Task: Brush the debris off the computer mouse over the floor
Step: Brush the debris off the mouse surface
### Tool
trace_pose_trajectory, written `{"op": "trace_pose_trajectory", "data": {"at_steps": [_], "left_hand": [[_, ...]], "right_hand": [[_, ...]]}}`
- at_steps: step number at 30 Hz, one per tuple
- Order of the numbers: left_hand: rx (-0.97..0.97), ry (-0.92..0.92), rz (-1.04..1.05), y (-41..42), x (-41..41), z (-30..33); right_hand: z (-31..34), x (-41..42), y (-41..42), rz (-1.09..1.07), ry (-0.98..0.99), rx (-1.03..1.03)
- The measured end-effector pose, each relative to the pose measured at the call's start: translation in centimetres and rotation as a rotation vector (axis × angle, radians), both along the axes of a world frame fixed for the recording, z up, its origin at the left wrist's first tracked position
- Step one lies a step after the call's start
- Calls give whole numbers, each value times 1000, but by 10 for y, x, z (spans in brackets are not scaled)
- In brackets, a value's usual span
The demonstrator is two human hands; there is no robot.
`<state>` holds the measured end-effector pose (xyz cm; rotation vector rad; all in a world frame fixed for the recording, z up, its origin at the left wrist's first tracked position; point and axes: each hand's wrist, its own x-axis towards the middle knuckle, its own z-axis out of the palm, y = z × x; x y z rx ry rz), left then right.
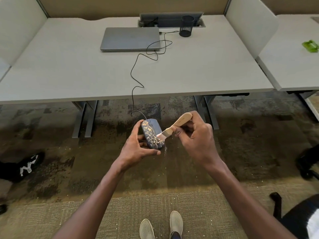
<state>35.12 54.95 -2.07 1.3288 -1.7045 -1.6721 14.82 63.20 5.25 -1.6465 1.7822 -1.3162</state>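
A dark computer mouse (pixel 151 133), speckled with yellowish debris, is held in front of the desk above the carpet. My left hand (pixel 138 145) grips it from the left and underneath. My right hand (pixel 195 135) holds a small wooden-handled brush (pixel 176 125), whose pale bristles touch the mouse's right side. Fine crumbs (pixel 165 150) are falling off the mouse's lower right edge toward the floor. The mouse's black cable (pixel 136 73) runs up over the desk edge to the laptop.
A closed grey laptop (pixel 129 38) and a black mesh pen cup (pixel 186 25) sit on the grey desk (pixel 69 69). Crumbs dot the patterned carpet (pixel 181 169). My shoes (pixel 160 225) are below. A chair base (pixel 307 163) stands right; another person's shoe (pixel 22 166) is left.
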Motion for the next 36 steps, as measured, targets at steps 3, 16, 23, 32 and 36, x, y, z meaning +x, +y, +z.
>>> {"op": "trace_pose_trajectory", "data": {"at_steps": [3,16,23,32,36], "left_hand": [[-12,4,-3,1,-2,1],[25,28,-24,6,5,-5],[21,51,-39,6,6,-6],[34,63,-54,13,10,-6],[46,82,-64,14,9,-4]], "right_hand": [[-6,4,-1,-21,14,32],[-11,-6,-4,-175,-20,47],[-15,-2,-7,-187,-50,63],[-15,-5,-6,-239,-34,72],[-16,-2,-7,-228,-64,75]]}}
